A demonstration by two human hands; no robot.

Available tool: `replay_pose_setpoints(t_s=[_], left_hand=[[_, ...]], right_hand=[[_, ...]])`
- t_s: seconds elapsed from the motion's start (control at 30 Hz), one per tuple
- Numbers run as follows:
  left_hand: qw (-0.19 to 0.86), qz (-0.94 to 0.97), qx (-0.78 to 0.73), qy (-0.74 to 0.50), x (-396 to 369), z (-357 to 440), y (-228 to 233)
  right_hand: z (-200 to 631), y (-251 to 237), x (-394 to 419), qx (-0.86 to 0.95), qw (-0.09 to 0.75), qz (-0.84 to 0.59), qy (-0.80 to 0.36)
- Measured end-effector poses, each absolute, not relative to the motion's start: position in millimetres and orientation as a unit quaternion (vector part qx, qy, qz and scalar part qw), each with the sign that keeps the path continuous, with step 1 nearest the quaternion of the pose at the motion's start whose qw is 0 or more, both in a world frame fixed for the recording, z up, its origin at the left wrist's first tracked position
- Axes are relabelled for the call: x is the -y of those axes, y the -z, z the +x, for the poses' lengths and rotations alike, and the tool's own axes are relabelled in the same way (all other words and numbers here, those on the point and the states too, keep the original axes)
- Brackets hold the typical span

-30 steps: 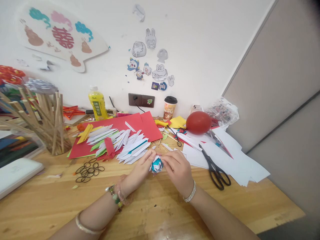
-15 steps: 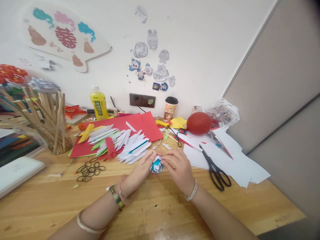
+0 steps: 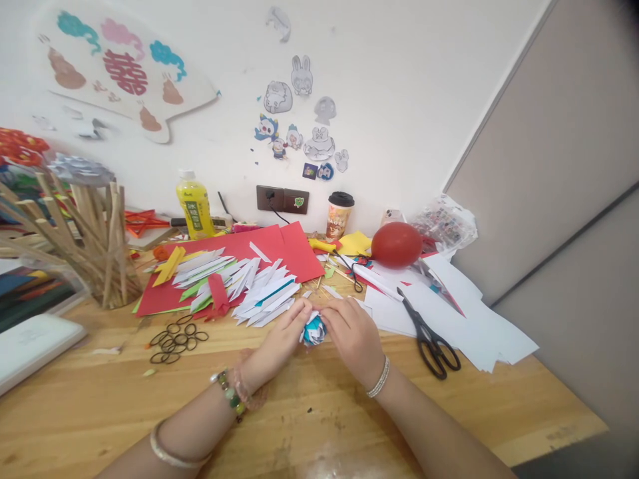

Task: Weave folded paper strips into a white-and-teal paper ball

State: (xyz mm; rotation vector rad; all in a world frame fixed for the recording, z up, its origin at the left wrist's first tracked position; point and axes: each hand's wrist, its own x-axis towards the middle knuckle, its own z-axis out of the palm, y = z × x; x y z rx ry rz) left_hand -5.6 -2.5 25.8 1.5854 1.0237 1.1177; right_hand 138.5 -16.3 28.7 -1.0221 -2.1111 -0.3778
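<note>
White-and-teal folded paper ball [image 3: 313, 329] is pinched between the left hand [image 3: 279, 342] and right hand [image 3: 352, 336], just above the wooden surface [image 3: 309, 412]. Even fingertip pressure is best kept so the folds are not crushed.

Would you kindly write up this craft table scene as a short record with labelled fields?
Surface: wooden table
Left hand: grip closed on the left side of the paper bundle
Right hand: grip closed on the bundle's right side
Bundle: small, white and teal folded paper, held just above the table
Behind the hands: white folded paper pieces on a red sheet
Left of the hands: black rubber bands
Right of the hands: black scissors on white paper sheets
Farther back: red balloon, yellow bottle, lidded cup
</note>
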Motion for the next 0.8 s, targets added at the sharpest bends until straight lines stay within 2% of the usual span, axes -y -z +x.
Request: replay_pose_setpoints(t_s=[0.07,0.3,0.63,0.8], left_hand=[[0.459,0.635,-0.424,-0.453,2.7,-5.3,-26.7],[0.481,0.609,-0.447,-0.444,3.1,-7.6,-26.6],[0.479,0.624,-0.442,-0.431,2.5,-8.5,-23.8],[0.477,0.622,-0.442,-0.436,1.4,-9.1,-21.7]], right_hand=[[138.2,-29.6,16.6,0.823,0.372,-0.4,0.153],[141.9,-29.4,18.0,0.791,0.433,-0.429,0.053],[137.9,-28.3,17.2,0.808,0.413,-0.412,0.086],[139.6,-28.8,18.3,0.786,0.442,-0.42,0.099]])
